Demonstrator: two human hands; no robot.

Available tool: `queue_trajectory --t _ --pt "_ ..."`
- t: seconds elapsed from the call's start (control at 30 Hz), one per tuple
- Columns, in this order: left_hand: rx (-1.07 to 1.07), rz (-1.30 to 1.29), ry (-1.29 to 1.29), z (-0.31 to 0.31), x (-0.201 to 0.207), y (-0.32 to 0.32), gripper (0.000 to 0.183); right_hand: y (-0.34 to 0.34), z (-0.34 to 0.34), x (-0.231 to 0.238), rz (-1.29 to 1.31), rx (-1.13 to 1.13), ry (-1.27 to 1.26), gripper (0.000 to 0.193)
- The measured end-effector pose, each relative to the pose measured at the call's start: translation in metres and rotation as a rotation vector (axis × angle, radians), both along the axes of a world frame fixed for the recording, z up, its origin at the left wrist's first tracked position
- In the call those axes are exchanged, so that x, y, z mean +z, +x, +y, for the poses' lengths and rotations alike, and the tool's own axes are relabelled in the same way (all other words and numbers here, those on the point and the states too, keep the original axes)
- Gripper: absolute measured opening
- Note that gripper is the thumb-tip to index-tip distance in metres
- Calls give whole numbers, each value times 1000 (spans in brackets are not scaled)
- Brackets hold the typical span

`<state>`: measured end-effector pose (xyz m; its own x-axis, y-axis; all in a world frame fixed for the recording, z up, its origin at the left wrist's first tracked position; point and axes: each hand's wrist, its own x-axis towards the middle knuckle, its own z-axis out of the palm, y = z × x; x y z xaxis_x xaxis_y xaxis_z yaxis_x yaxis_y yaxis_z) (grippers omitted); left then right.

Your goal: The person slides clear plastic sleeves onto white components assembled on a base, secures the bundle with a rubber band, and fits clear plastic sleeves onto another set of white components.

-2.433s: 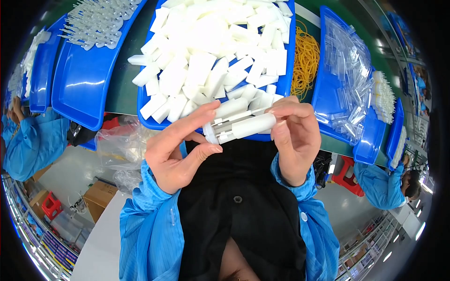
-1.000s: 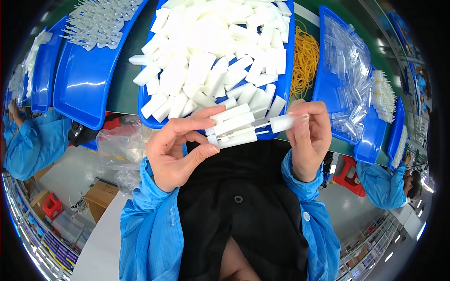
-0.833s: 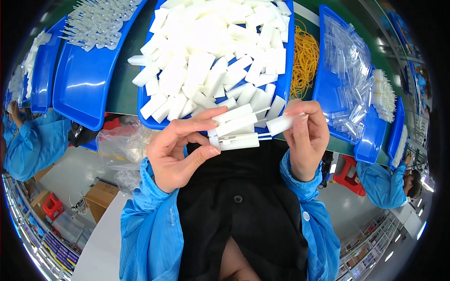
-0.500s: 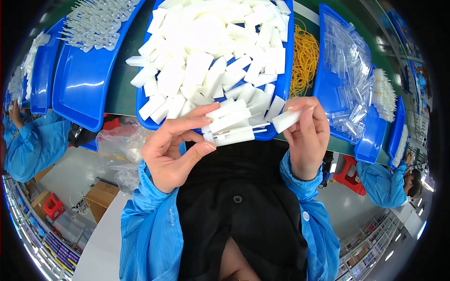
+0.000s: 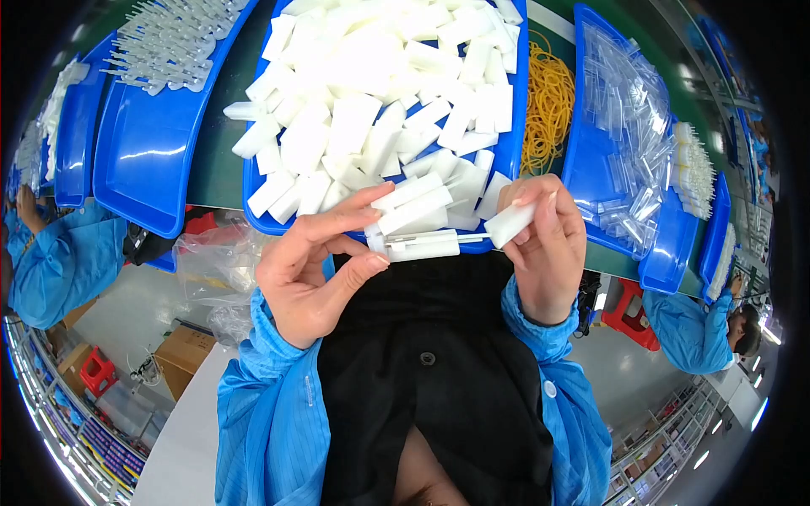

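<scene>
A small stack of white sleeves [image 5: 415,218] is held in the left hand [image 5: 316,270], just in front of the near edge of the counter [image 5: 215,169]. The grip of this hand is closed on the left end of the stack: the forefinger is laid along the top and the thumb is pressed from below, while the other fingers are curled loosely under it. A thin clear tube [image 5: 443,240] is seen between the lower sleeves, and its right end sticks out toward the right hand [image 5: 544,257]. One single white sleeve [image 5: 510,223] is pinched in the right hand, between the thumb and the bent fingers, and it is tilted with the far end higher. This sleeve is near the stack but not touching it. Whether the tip of the tube reaches the single sleeve cannot be told. Behind both hands, the middle blue tray [image 5: 516,152] is filled with many loose white sleeves of the same kind. To the right of it a heap of yellow rubber bands [image 5: 548,105] is lying on the counter, and farther right another blue tray [image 5: 582,169] with clear plastic pieces is placed. On the left a nearly bare blue tray [image 5: 152,160] is seen, with clear tubes at its far end. The blue sleeve of another person [image 5: 63,261] is visible at the left rim.
</scene>
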<state>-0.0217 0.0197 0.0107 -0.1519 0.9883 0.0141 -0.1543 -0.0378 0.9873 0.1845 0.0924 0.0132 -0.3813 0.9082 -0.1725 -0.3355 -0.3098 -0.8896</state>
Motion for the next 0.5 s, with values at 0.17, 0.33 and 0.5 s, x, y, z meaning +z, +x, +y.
queue_trajectory --t 0.17,0.33,0.5 --pt "15 -24 -17 0 -1 -1 27 -5 -2 3 -187 -113 93 20" --pt "3 12 -12 1 0 0 27 -7 -10 -1 -308 -137 331 16" --pt "-19 75 20 1 1 1 28 -15 -8 0 -265 -112 296 16"
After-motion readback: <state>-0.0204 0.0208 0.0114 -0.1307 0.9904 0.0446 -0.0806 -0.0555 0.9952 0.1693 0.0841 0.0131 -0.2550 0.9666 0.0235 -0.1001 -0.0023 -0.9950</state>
